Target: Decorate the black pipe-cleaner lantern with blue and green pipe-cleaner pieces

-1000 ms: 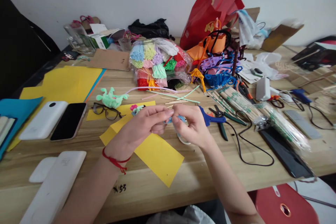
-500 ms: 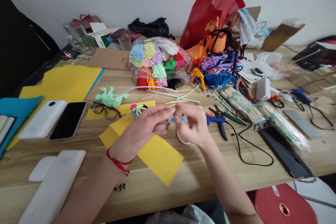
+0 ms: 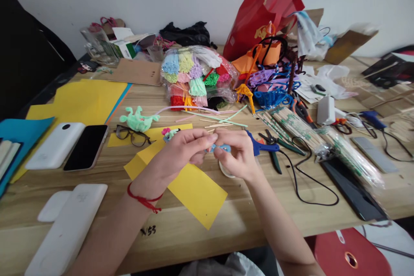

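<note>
My left hand [image 3: 184, 148] and my right hand [image 3: 237, 151] meet over the middle of the table, both with fingers pinched. Between them is a small light-blue piece [image 3: 224, 148], mostly hidden by the fingers; its exact kind I cannot make out. Below my left hand lies folded yellow paper [image 3: 200, 194]. Partly behind that hand is a small figure with a pink flower-like tip [image 3: 166, 131]. A blue glue gun [image 3: 263, 146] lies just right of my right hand. Beneath that hand, the white rim of a round object [image 3: 226, 171] shows.
A light-green fuzzy pipe-cleaner figure [image 3: 138, 119] and glasses [image 3: 132, 135] lie to the left, near a phone [image 3: 86, 147]. Bagged pipe cleaners [image 3: 197, 77] sit behind. Pliers [image 3: 274, 142], a looping black cable [image 3: 296, 181] and packed wooden sticks [image 3: 297, 127] occupy the right.
The view has shifted slightly. Slightly more of the light-blue piece shows between my fingers; both hands keep nearly the same pinched pose.
</note>
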The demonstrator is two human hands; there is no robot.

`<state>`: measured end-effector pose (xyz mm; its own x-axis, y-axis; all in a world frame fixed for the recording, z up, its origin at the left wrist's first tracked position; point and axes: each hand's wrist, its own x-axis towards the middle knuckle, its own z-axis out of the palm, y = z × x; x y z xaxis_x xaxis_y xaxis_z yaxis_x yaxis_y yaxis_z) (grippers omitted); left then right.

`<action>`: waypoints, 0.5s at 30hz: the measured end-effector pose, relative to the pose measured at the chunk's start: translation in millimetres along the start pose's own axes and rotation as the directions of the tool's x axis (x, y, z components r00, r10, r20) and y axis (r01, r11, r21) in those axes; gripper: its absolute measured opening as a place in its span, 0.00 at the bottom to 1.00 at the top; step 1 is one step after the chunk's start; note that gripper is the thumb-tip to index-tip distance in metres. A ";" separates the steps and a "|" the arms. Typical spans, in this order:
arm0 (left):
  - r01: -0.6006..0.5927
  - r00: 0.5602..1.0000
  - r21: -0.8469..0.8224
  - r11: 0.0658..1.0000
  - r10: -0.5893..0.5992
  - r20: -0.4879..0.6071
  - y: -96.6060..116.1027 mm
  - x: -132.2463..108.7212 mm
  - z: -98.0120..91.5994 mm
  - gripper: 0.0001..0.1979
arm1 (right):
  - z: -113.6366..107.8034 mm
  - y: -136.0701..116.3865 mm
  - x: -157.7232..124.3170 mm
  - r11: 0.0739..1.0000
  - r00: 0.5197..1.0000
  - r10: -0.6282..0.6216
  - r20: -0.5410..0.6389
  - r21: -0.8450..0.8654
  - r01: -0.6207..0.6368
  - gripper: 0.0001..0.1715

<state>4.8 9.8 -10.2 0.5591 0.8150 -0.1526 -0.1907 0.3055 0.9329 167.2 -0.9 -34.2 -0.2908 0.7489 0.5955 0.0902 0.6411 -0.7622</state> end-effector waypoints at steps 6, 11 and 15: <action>-0.002 1.000 -0.057 0.998 0.004 0.028 -3.0 0.7 3.0 0.22 | 4.7 -0.5 -1.0 1.000 0.997 0.001 -0.073 0.007 0.000 0.12; -0.014 0.999 -0.056 0.998 0.016 0.030 -5.1 0.9 3.3 0.22 | 6.2 -0.1 -2.6 1.000 0.994 0.017 -0.104 0.011 -0.016 0.12; -0.054 0.999 0.051 0.997 0.054 -0.004 -3.4 0.9 0.9 0.21 | 4.8 -7.1 -1.0 0.996 0.993 0.085 -0.082 -0.034 -0.088 0.10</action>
<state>6.7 9.1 -13.3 0.5445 0.8324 -0.1030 -0.1795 0.2355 0.9552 162.3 -7.0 -30.6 -0.2027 0.8117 0.5478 0.1475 0.5783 -0.8024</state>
